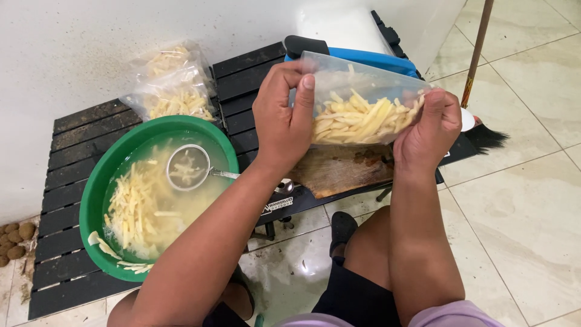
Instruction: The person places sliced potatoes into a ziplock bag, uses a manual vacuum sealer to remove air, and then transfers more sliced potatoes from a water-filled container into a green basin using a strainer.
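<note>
Both hands hold up a clear plastic bag [357,103] filled with raw potato strips, lifted above a wooden cutting board [342,169]. My left hand [283,115] pinches the bag's left edge between thumb and fingers. My right hand [433,130] grips its right end. To the left, a green basin [103,175] holds cloudy water and many more potato strips. A small metal strainer [187,168] rests in the basin with a few strips in it.
Two filled clear bags of strips [172,85] lie behind the basin on the low black slatted table [66,200]. A blue appliance [363,57] stands behind the held bag. A broom [478,72] leans at right; small round potatoes [15,242] lie on the tiled floor.
</note>
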